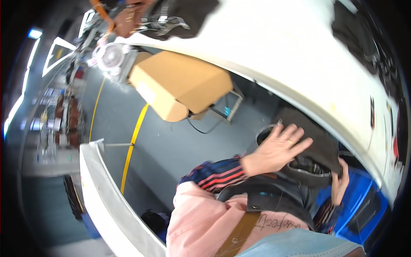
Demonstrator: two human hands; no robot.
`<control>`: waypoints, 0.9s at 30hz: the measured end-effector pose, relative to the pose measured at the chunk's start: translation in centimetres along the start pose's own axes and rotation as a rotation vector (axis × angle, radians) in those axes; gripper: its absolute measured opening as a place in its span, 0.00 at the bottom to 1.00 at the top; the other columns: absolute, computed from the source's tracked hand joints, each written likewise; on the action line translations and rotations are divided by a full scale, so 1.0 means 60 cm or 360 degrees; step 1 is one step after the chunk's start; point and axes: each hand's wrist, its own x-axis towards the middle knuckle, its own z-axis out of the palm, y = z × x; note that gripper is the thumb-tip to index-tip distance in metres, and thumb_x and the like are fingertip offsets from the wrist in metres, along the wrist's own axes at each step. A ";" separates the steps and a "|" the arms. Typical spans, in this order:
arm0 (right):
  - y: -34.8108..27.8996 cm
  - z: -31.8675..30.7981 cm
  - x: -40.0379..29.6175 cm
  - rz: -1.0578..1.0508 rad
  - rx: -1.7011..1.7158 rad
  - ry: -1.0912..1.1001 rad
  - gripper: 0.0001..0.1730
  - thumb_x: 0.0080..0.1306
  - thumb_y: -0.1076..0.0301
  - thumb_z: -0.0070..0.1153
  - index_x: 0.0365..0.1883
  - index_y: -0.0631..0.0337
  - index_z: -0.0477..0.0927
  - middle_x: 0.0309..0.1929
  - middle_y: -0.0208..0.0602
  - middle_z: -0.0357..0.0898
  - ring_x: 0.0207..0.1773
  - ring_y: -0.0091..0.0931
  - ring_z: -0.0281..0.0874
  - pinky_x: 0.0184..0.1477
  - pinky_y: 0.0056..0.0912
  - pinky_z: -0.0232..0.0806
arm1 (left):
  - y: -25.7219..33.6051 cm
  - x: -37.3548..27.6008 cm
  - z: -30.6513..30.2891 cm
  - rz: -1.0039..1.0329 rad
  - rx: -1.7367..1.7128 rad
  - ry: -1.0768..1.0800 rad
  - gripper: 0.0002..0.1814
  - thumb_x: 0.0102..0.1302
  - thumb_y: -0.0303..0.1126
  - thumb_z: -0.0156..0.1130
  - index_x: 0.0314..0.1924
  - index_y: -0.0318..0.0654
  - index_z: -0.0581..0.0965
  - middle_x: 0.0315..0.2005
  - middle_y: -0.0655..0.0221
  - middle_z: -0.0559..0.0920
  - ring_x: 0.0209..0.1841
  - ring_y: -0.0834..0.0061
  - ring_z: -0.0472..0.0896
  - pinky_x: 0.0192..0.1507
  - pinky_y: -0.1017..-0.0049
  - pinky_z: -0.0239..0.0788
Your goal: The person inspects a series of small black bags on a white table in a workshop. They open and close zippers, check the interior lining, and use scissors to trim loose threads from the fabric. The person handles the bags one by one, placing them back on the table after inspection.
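A dark brown fabric item with metal zippers (316,133), perhaps a bag or garment, lies across my lap, below the edge of a white table. My left hand (273,152), palm down with fingers spread, is over its left part, beside a curved zipper; whether it presses on the cloth cannot be told. At the right end, my right hand (340,181) grips the item's edge between thumb and fingers. An open zipper runs along the near side between the hands. Under the item is a black apron (273,196).
The white table (273,41) carries dark fabric pieces (356,35). A cardboard box (183,80) stands on a metal-framed stand left of it, near a small fan (110,56). A blue plastic crate (356,199) is at right. Another person's hand (128,22) is at the top left.
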 end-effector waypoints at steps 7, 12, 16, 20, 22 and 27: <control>-0.055 -0.034 0.049 -0.0147 0.0215 0.0019 0.27 0.54 0.83 0.51 0.56 0.72 0.67 0.54 0.40 0.71 0.56 0.26 0.68 0.59 0.27 0.58 | -0.051 0.048 -0.047 0.0093 -0.0196 0.0115 0.14 0.50 0.24 0.55 0.41 0.37 0.72 0.22 0.62 0.76 0.25 0.63 0.78 0.25 0.68 0.70; -0.224 -0.045 0.147 -0.0695 0.0062 0.0264 0.32 0.64 0.63 0.49 0.64 0.66 0.58 0.61 0.45 0.65 0.56 0.25 0.65 0.55 0.25 0.59 | -0.138 0.130 -0.253 -0.0379 -0.0131 0.0713 0.09 0.58 0.30 0.58 0.37 0.35 0.78 0.27 0.56 0.80 0.28 0.65 0.81 0.33 0.72 0.71; -0.198 -0.013 0.189 -0.0662 -0.0088 0.0200 0.24 0.63 0.75 0.46 0.59 0.64 0.67 0.58 0.36 0.68 0.50 0.23 0.67 0.50 0.23 0.62 | -0.311 0.133 -0.381 -0.0782 0.0447 0.0986 0.14 0.57 0.38 0.60 0.40 0.38 0.80 0.25 0.59 0.81 0.28 0.69 0.80 0.35 0.72 0.69; -0.131 0.028 0.205 -0.0518 -0.0044 0.0069 0.17 0.63 0.76 0.50 0.51 0.64 0.73 0.52 0.36 0.71 0.45 0.22 0.69 0.46 0.22 0.63 | -0.482 0.070 -0.386 -0.1235 0.0965 0.0780 0.19 0.57 0.42 0.59 0.49 0.47 0.77 0.38 0.57 0.81 0.43 0.58 0.79 0.45 0.65 0.70; -0.104 0.031 0.209 -0.0432 -0.0126 0.0043 0.14 0.63 0.76 0.50 0.48 0.64 0.75 0.49 0.35 0.72 0.43 0.21 0.70 0.45 0.21 0.63 | -0.519 0.061 -0.358 -0.1180 0.0971 0.0789 0.16 0.59 0.39 0.56 0.47 0.46 0.78 0.38 0.53 0.80 0.42 0.55 0.78 0.45 0.62 0.69; -0.063 0.030 0.225 -0.0468 -0.0111 0.0179 0.10 0.65 0.75 0.50 0.44 0.66 0.76 0.41 0.31 0.73 0.35 0.18 0.67 0.40 0.18 0.62 | -0.541 0.072 -0.345 -0.1143 0.0898 0.0825 0.15 0.61 0.38 0.53 0.46 0.45 0.79 0.40 0.51 0.78 0.41 0.53 0.78 0.44 0.62 0.70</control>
